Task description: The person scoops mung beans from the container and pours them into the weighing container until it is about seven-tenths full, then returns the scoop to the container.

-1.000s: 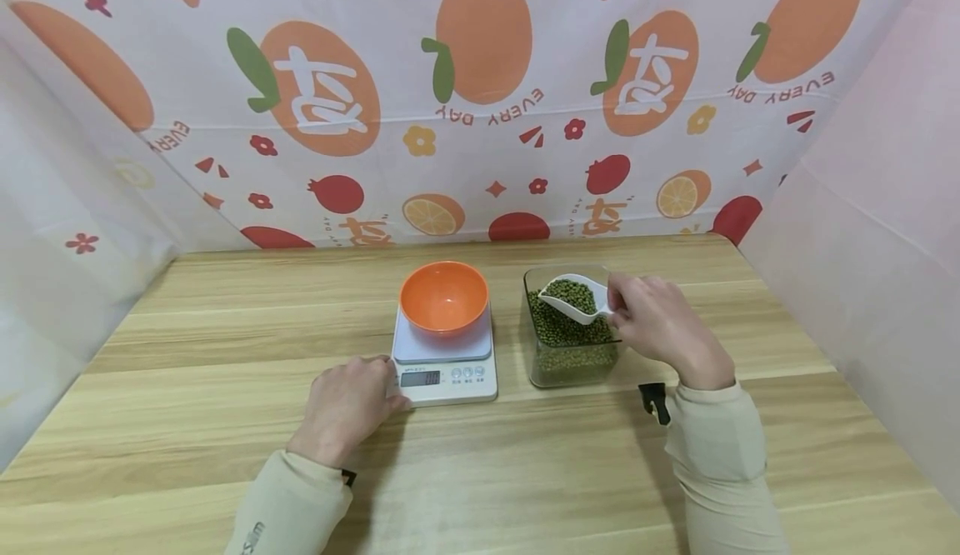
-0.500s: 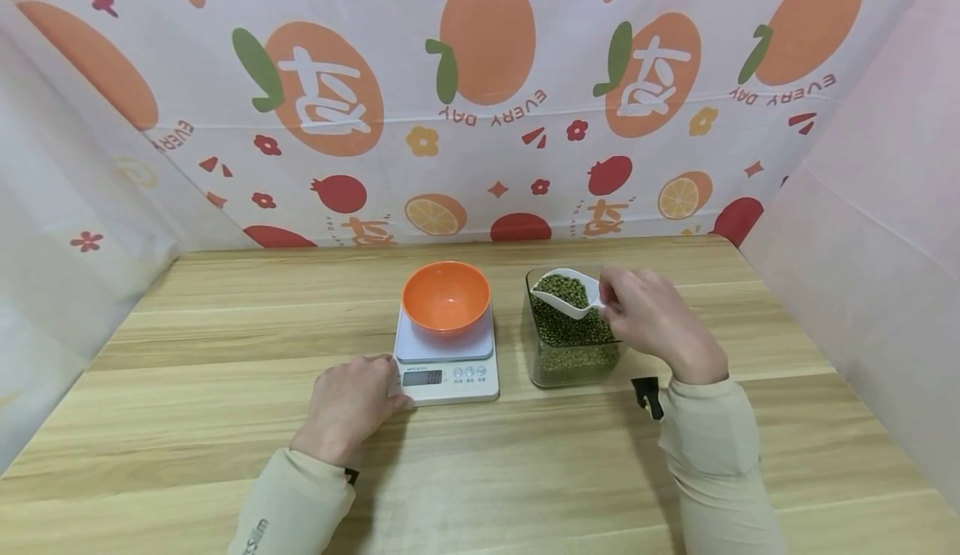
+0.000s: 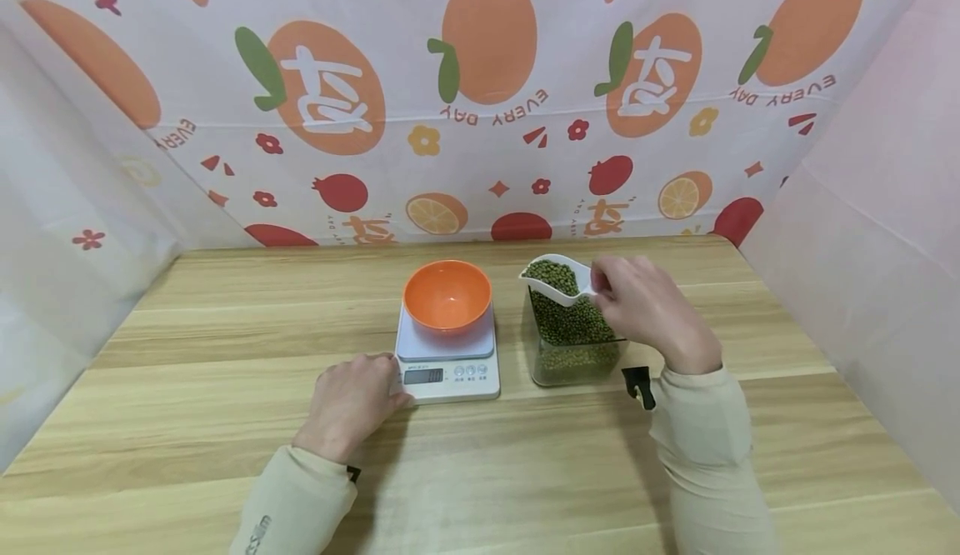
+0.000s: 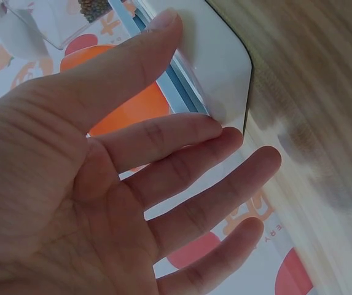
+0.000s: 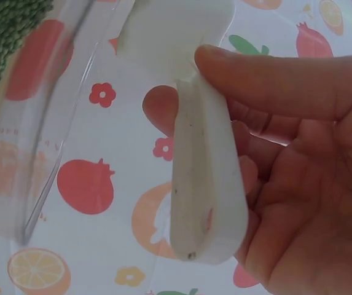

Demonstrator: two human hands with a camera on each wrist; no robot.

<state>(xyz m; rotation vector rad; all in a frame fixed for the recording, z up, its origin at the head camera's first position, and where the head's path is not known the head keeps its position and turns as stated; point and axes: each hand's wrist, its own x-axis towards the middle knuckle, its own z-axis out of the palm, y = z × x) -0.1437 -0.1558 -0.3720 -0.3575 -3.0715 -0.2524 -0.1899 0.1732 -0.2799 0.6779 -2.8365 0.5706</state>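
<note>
In the head view my right hand (image 3: 647, 309) holds a white scoop (image 3: 566, 290) by its handle, heaped with green mung beans. The right wrist view shows thumb and fingers pinching the scoop's handle (image 5: 209, 184). The scoop is over the far left rim of a clear square container (image 3: 576, 365) of mung beans. My left hand (image 3: 354, 401) touches the front left corner of a white kitchen scale (image 3: 448, 390); its thumb and index finger meet the casing, with the fingers nearly straight in the left wrist view. On the scale's platform sits an orange bowl (image 3: 447, 298).
The wooden table (image 3: 495, 472) carries the scale on the left and the bean container on the right, with a narrow gap between them. A fruit-print cloth (image 3: 480, 163) hangs behind the table, and pale sheets stand at both sides.
My right hand has raised the loaded scoop out of the container's middle and shifted it slightly left and away from me. My left hand stays at the scale's corner.
</note>
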